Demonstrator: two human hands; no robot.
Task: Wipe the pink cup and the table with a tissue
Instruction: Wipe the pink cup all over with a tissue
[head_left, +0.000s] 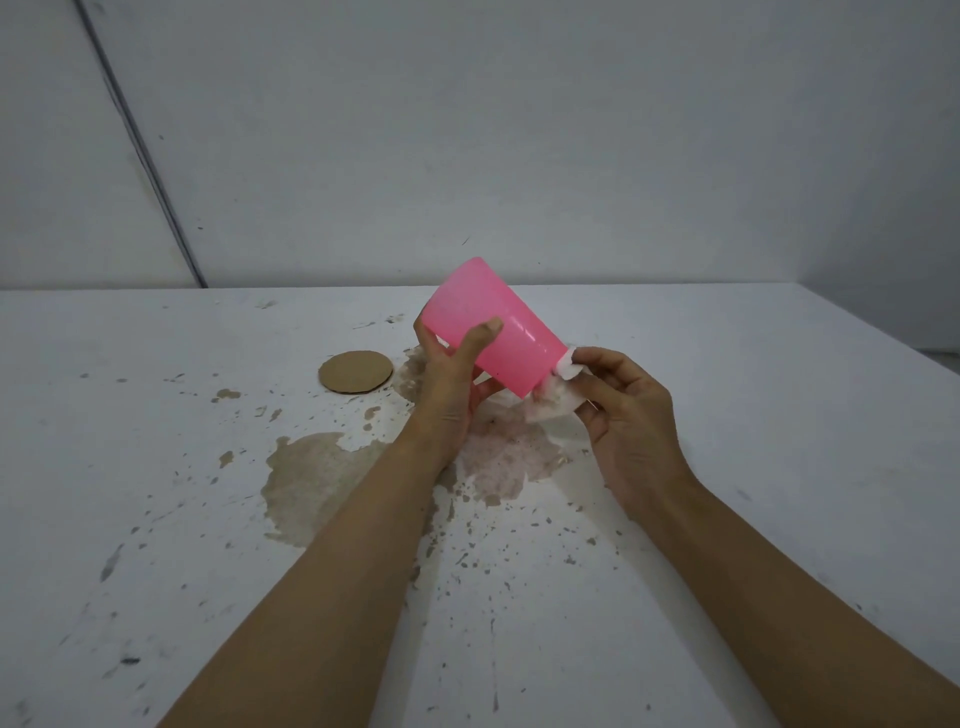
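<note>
My left hand (451, 371) grips the pink cup (511, 338) above the table, thumb across its side. The cup is tilted, one end pointing down to the right and the other up to the left. My right hand (631, 415) holds a crumpled white tissue (558, 389) pressed against the cup's lower right end. Part of the tissue is hidden behind the cup and my fingers. Below the hands the white table (753, 467) carries a brownish spill (311, 478) and a pinkish wet patch (506, 457).
A round brown cardboard coaster (356, 372) lies on the table left of the cup. Dark splatter specks spread across the tabletop toward the near edge. A grey wall stands behind the table, and the table's right edge shows at far right.
</note>
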